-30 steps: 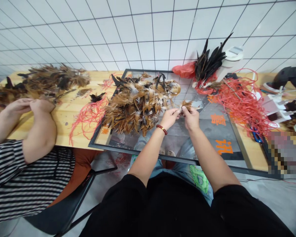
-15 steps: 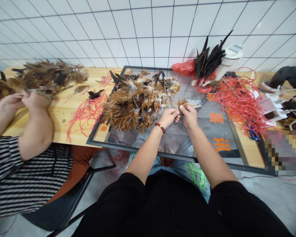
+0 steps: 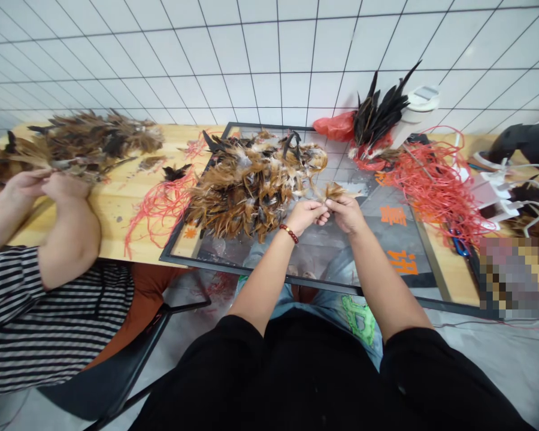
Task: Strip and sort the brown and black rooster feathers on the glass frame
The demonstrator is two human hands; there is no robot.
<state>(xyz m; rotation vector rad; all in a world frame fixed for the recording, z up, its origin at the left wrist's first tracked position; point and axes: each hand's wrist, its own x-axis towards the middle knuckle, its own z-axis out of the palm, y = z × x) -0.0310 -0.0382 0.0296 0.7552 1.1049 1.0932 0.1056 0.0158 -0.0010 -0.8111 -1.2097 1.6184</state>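
Observation:
Small brown feathers [image 3: 333,191] stick up from between my two hands, above the glass panel. My left hand [image 3: 306,216], with a red bead bracelet [image 3: 289,233] at the wrist, pinches their lower end. Fingertip to fingertip with it, my right hand [image 3: 345,214] is closed on the same feathers. How the fingers divide the quills is too small to make out. Just left of my hands lies a large pile of brown feathers [image 3: 251,185], mixed with white fluff and a few black plumes.
A black-framed glass panel [image 3: 269,270] with orange lettering lies on the wooden table [image 3: 130,157]. Red plastic strands [image 3: 444,185], blue-handled scissors [image 3: 460,245] and a white power strip [image 3: 498,194] are on the right. Black feathers [image 3: 379,114] stand at the back. A co-worker's hands [image 3: 65,184] handle feathers on the left.
My right hand has turned slightly and its fingers have come down closer to my left fingertips. The feathers are still held between both hands. The view has shifted a little.

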